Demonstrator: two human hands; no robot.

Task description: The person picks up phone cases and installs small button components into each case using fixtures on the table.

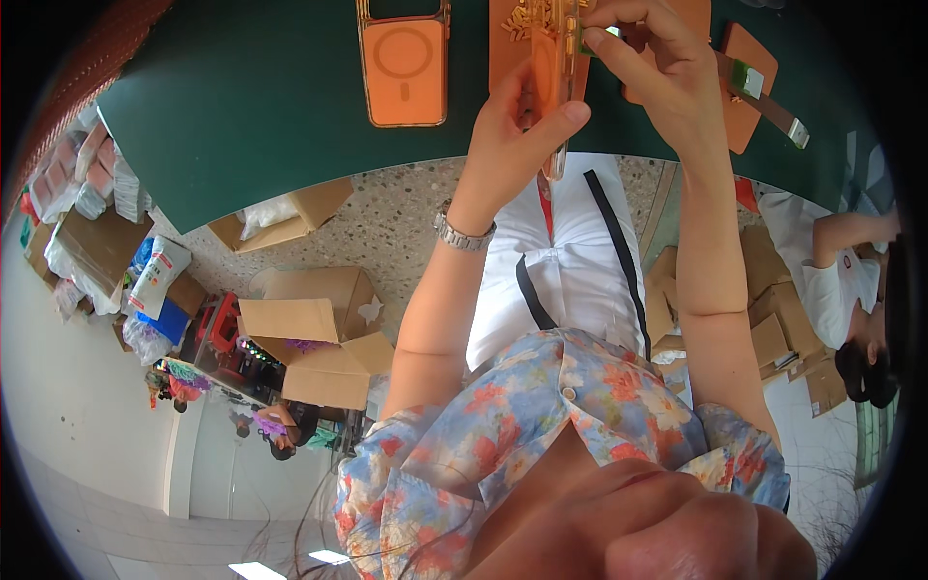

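Note:
My left hand [517, 130] grips an orange phone case [547, 72] with a clear rim, held on edge above the green table [261, 106]. My right hand [672, 82] is at the case's right side, thumb and forefinger pinched together by its rim. A small bit of green and white shows at those fingertips; what it is I cannot make out. Small gold-coloured pieces [527, 19] lie in a heap behind the held case, on an orange surface [503, 58]. Left of my hands, a second orange phone case [404, 77] with a ring mark lies flat.
On the right, a flat strip-like tool [781, 118] with a metal end lies across an orange piece [739, 126]. Open cardboard boxes [309, 309] stand on the speckled floor. Bagged goods [159, 280] are piled at left. Another person [831, 261] is at the right.

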